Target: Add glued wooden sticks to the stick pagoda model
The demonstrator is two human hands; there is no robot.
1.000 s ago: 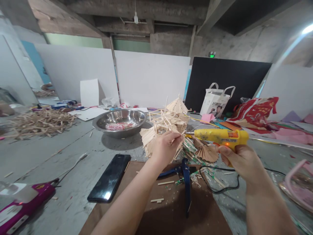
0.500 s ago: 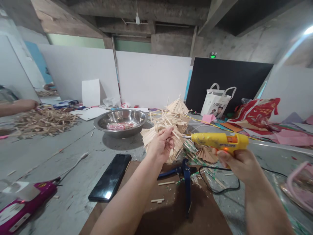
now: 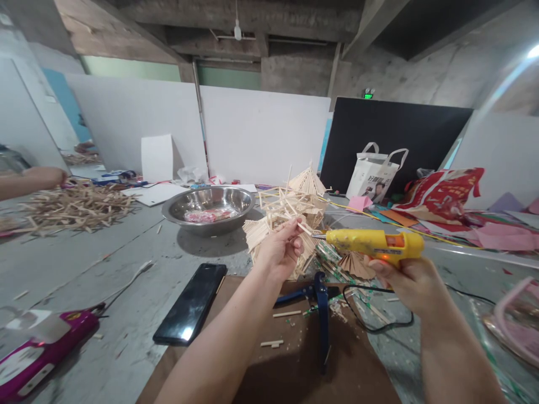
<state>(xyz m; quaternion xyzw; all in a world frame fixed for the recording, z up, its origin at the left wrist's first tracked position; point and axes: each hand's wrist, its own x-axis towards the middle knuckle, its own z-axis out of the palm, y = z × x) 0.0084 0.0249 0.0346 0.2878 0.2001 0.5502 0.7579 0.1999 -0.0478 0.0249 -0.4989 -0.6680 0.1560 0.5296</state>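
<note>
Between the thumb and fingers of my left hand (image 3: 284, 249) a thin wooden stick (image 3: 306, 227) is pinched, its free end pointing right. My right hand (image 3: 410, 280) is wrapped round the handle of a yellow hot glue gun (image 3: 357, 240); an orange light glows on it. The metal nozzle points left and is close to the stick's end; whether they touch I cannot tell. Directly behind my left hand stands a model building made of wooden sticks (image 3: 309, 182), with a pointed roof, partly covered by the hand. Blue-handled cutters (image 3: 322, 320) lie below on a brown board (image 3: 278, 376).
A black phone (image 3: 191, 303) rests left of my forearm. Beyond it is a steel basin (image 3: 168, 212) with a pink package. A purple power strip (image 3: 54, 350) sits at lower left. Another person's hand (image 3: 46, 178) reaches over a stick pile (image 3: 80, 207). The glue gun's black cable (image 3: 379, 330) loops rightward.
The glue gun in my right hand has shifted slightly left, bringing its nozzle closer to the stick. My left hand stays nearly still.
</note>
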